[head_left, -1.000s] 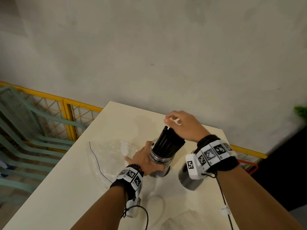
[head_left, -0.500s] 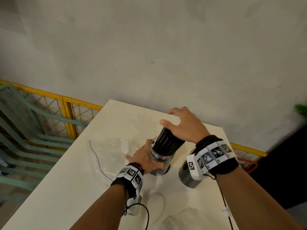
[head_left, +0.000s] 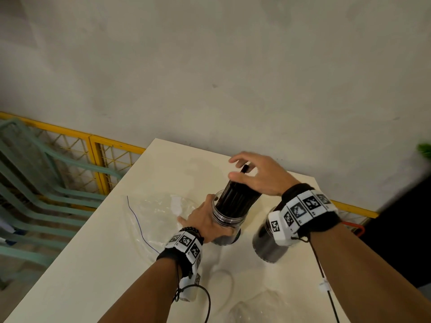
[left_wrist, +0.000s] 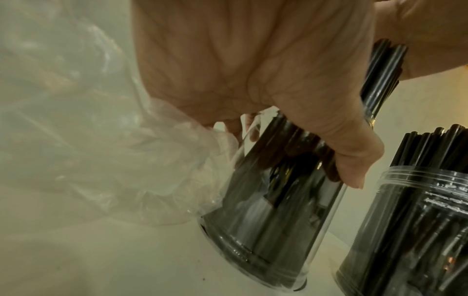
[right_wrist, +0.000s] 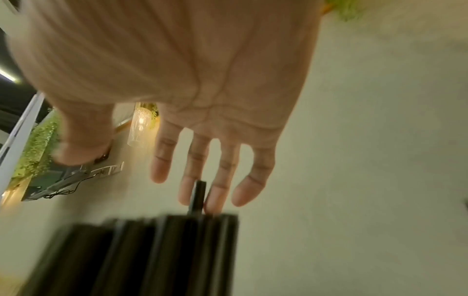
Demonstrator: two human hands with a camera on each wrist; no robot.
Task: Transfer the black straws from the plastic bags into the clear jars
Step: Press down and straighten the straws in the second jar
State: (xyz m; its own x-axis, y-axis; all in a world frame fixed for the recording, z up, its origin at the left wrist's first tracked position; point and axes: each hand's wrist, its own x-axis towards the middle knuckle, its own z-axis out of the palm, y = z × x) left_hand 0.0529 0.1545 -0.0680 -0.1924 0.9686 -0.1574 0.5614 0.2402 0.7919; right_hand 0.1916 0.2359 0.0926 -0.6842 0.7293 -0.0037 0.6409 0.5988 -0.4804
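A clear jar stands tilted on the cream table, and my left hand grips its side; the thumb lies across the wall. A bundle of black straws sticks out of its mouth. One straw pokes higher than the rest. My right hand hovers over the straw tops with its fingers straight and spread, and the raised straw sits between two of them. A second clear jar full of black straws stands to the right, partly behind my right wrist.
An empty clear plastic bag with a blue line lies left of the held jar and touches it. More crumpled clear plastic lies at the near edge. A yellow mesh fence and green chairs stand left of the table.
My right hand has lifted off the straw tops and spread its fingers; one straw now stands above the bundle. My left hand keeps its hold on the jar.
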